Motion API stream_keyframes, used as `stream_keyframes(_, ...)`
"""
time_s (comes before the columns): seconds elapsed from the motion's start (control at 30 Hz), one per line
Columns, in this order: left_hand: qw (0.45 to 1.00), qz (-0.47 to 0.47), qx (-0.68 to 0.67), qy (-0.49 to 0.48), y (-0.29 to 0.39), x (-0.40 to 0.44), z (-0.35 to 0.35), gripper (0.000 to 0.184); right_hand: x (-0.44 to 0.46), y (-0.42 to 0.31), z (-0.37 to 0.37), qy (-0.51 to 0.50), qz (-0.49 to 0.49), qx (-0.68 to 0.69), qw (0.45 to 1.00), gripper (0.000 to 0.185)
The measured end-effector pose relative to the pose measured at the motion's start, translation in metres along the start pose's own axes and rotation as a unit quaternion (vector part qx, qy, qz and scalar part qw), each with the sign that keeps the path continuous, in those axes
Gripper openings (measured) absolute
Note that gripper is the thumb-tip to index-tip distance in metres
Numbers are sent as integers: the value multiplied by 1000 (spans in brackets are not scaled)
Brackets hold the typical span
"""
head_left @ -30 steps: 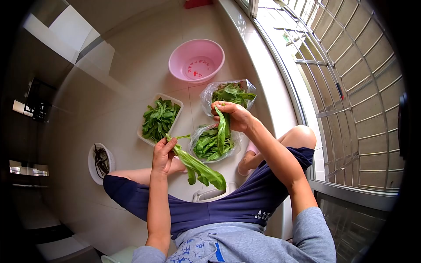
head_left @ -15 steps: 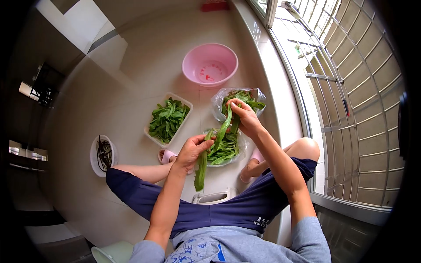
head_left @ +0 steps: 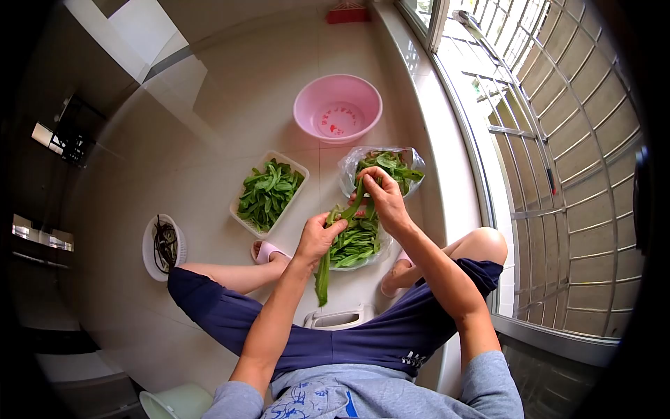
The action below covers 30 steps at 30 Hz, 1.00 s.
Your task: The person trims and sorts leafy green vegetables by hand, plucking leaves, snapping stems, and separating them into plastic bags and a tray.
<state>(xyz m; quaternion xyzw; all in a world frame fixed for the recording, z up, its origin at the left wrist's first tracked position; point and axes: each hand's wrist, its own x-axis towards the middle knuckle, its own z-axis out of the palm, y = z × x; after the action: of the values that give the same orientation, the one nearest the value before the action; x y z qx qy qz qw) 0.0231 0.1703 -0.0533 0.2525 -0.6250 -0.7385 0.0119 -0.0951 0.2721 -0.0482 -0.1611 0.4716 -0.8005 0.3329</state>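
My left hand (head_left: 318, 239) is closed on a long green vegetable leaf (head_left: 322, 279), whose lower end hangs below the fingers. Pinched in my right hand (head_left: 386, 200) is a green leaf strip (head_left: 358, 197), running down toward the left hand. Whether both hands hold the same leaf, I cannot tell. Right under them, a clear plastic bag holds a pile of cut greens (head_left: 356, 249). Just beyond the right hand lies another clear plastic bag (head_left: 347, 170) with leafy greens (head_left: 394, 166). To the left, a white rectangular container (head_left: 237, 218) is heaped with green leaves (head_left: 269, 192).
A pink basin (head_left: 305, 112) stands on the tiled floor farther off. At left is a white basket (head_left: 149, 241) with dark, thin strips (head_left: 165, 244). A pale green bucket (head_left: 174, 403) sits at lower left. Barred windows (head_left: 579, 188) line the right side.
My right hand has come slightly lower and to the left, nearer my left hand. The left hand has shifted a little right. The view has moved slightly.
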Motion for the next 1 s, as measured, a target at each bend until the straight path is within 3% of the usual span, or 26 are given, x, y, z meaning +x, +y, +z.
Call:
stream_keyframes(0.1, 1000, -16, 18, 0, -11, 12, -10, 9, -8, -2, 12, -25, -78, -118, 990, 13)
stream_keyframes(0.17, 999, -14, -40, 28, -19, 15, -15, 9, -14, -16, 21, -26, -77, -101, 992, 13)
stream_keyframes(0.23, 993, -11, -98, 58, -22, 15, -20, 11, -9, -26, 22, 19, -150, -85, 985, 10)
stream_keyframes(0.33, 962, -29, -257, 89, -21, 10, -32, 11, -2, -25, 1, 17, -61, -150, 987, 9)
stream_keyframes(0.43, 944, -50, -306, 117, -18, 10, -39, 12, -4, -13, -3, -57, 25, -267, 962, 12)
stream_keyframes(0.57, 944, -37, -306, 118, -19, 10, -38, 12, -22, 1, 20, -178, 6, -397, 901, 22)
stream_keyframes(0.63, 942, -35, -310, 120, -19, 10, -33, 13, -27, 10, 29, -176, -28, -469, 865, 29)
stream_keyframes(0.77, 941, -41, -319, 109, -17, 9, -25, 11, -28, 32, 33, -155, -35, -481, 862, 26)
stream_keyframes(0.87, 938, 6, -325, 119, -17, 9, -24, 11, -22, 31, 27, -146, -43, -445, 882, 24)
stream_keyframes(0.97, 963, 2, -259, 68, -7, 1, -36, 13, -16, 20, 21, -164, 63, -412, 894, 24)
stream_keyframes(1.0, 982, 11, -182, 50, -5, -1, -41, 13, -16, 14, 21, -170, 94, -406, 893, 23)
